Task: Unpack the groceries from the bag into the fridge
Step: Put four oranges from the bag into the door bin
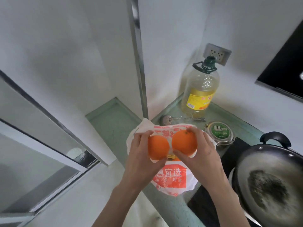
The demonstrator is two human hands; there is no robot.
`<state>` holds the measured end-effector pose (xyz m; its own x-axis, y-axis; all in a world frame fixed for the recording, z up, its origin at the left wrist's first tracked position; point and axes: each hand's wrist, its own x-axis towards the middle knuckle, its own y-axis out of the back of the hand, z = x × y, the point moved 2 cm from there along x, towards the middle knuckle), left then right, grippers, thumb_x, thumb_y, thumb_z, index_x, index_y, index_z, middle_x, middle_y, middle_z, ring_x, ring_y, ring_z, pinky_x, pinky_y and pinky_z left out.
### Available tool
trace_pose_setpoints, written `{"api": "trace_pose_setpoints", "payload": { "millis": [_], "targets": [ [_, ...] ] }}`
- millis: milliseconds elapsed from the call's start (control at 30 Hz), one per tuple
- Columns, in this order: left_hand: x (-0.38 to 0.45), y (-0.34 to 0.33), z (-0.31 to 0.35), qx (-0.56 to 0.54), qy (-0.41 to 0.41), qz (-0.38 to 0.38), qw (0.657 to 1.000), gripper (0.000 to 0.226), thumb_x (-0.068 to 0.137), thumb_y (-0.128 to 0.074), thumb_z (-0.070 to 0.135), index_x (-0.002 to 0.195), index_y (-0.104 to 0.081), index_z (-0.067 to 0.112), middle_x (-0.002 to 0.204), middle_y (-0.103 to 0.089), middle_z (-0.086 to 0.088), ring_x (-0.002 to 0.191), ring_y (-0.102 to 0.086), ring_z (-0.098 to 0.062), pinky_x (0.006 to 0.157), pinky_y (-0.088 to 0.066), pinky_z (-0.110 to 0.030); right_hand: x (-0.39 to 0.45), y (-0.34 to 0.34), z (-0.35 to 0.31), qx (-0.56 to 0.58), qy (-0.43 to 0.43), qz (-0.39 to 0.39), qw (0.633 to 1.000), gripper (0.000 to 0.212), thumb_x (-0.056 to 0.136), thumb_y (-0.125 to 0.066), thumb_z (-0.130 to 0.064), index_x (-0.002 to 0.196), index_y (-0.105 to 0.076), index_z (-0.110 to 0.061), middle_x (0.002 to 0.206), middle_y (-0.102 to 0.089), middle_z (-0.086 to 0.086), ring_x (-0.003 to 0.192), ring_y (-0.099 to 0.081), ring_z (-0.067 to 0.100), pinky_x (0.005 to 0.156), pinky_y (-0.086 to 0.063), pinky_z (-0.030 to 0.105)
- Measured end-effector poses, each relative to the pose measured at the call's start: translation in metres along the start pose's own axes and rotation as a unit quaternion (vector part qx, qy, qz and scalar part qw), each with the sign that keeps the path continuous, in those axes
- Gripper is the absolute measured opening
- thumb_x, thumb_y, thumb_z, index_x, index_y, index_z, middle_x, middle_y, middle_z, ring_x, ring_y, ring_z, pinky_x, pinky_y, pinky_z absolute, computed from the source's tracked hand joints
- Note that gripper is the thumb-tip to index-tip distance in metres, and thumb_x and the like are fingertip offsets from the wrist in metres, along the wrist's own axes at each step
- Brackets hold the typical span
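The left hand [141,151] curled around 1 orange [158,149] and the right hand [203,149] around a 2nd orange [184,143], both fruits held side by side just above the white-and-red bag [170,179] on the green bench [172,108]. The step looked like lifting groceries out. No fridge interior showed; next, both oranges likely needed carrying there, keeping clear of the wok [268,182] and oil bottle [199,90].
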<state>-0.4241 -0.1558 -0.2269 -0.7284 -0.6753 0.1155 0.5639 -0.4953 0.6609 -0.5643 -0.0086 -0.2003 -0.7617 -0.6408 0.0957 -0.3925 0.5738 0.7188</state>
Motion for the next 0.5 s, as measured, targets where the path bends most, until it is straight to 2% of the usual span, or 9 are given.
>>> {"api": "trace_pose_setpoints", "payload": {
  "millis": [133, 300, 400, 500],
  "targets": [
    [-0.019, 0.021, 0.003, -0.044, 0.018, 0.039, 0.998, 0.085, 0.070, -0.089, 0.048, 0.133, -0.032, 0.049, 0.137, -0.036, 0.021, 0.118, -0.052, -0.009, 0.083, -0.050, -0.017, -0.006, 0.003, -0.018, 0.033, 0.024, 0.007, 0.999, 0.075, 0.076, -0.086, -0.045, 0.136, -0.041, -0.040, 0.130, -0.045, -0.021, 0.105, -0.050, 0.008, 0.082, -0.047, 0.031],
    [-0.046, 0.051, 0.011, -0.074, 0.016, 0.078, 0.994, 0.079, 0.069, -0.089, 0.048, 0.131, -0.039, 0.050, 0.133, -0.037, 0.026, 0.120, -0.048, 0.005, 0.076, -0.049, -0.006, -0.017, -0.002, -0.037, 0.057, 0.049, -0.013, 0.997, 0.082, 0.072, -0.089, -0.043, 0.138, -0.040, -0.040, 0.135, -0.045, -0.017, 0.118, -0.051, 0.011, 0.087, -0.047, 0.029],
    [-0.067, 0.072, 0.017, -0.073, 0.013, 0.106, 0.992, 0.079, 0.069, -0.089, 0.048, 0.131, -0.041, 0.050, 0.134, -0.037, 0.029, 0.123, -0.044, 0.010, 0.083, -0.045, -0.001, -0.031, -0.005, -0.052, 0.081, 0.072, -0.021, 0.994, 0.080, 0.071, -0.087, -0.052, 0.137, -0.042, -0.043, 0.135, -0.044, -0.019, 0.121, -0.052, 0.014, 0.094, -0.053, 0.037],
    [-0.098, 0.096, 0.024, -0.075, 0.011, 0.142, 0.987, 0.074, 0.069, -0.085, 0.051, 0.131, -0.045, 0.046, 0.135, -0.040, 0.027, 0.124, -0.046, 0.007, 0.089, -0.045, -0.004, -0.048, -0.007, -0.073, 0.109, 0.093, -0.032, 0.989, 0.078, 0.070, -0.084, -0.059, 0.135, -0.043, -0.049, 0.135, -0.049, -0.019, 0.119, -0.055, 0.014, 0.096, -0.054, 0.040]
  ]
}}
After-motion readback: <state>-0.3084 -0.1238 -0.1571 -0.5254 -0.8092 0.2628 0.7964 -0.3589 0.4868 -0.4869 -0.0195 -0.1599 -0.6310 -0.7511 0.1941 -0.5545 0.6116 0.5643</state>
